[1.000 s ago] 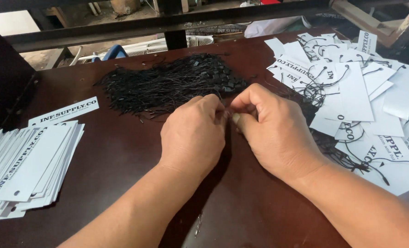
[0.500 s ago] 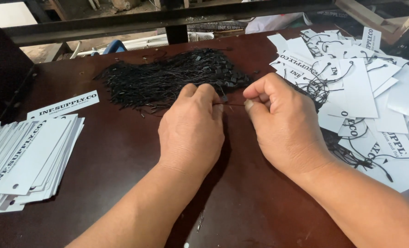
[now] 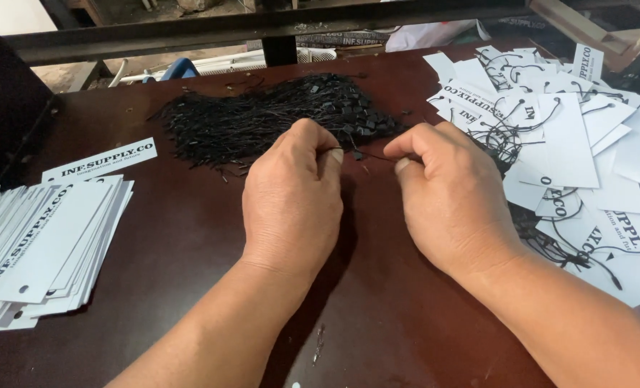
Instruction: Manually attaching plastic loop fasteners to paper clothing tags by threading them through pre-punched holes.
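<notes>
A thin black string (image 3: pixel 366 154) is stretched between both hands, just in front of the heap of black strings (image 3: pixel 262 118) on the dark brown table (image 3: pixel 190 237); the left hand (image 3: pixel 295 194) pinches 1 end between thumb and forefinger; the right hand (image 3: pixel 449 194) pinches the other end likewise. A stack of white tags (image 3: pixel 39 251) lies well apart at left; strung white tags (image 3: pixel 571 144) are piled at right, touching the right hand's far side.

Left hand (image 3: pixel 291 197) and right hand (image 3: pixel 453 197) are pinching one thin black string (image 3: pixel 366 153) between them, just beside the black string pile (image 3: pixel 262 118). White tags (image 3: pixel 43 244) are lying stacked left, strung tags (image 3: pixel 571 136) right.
</notes>
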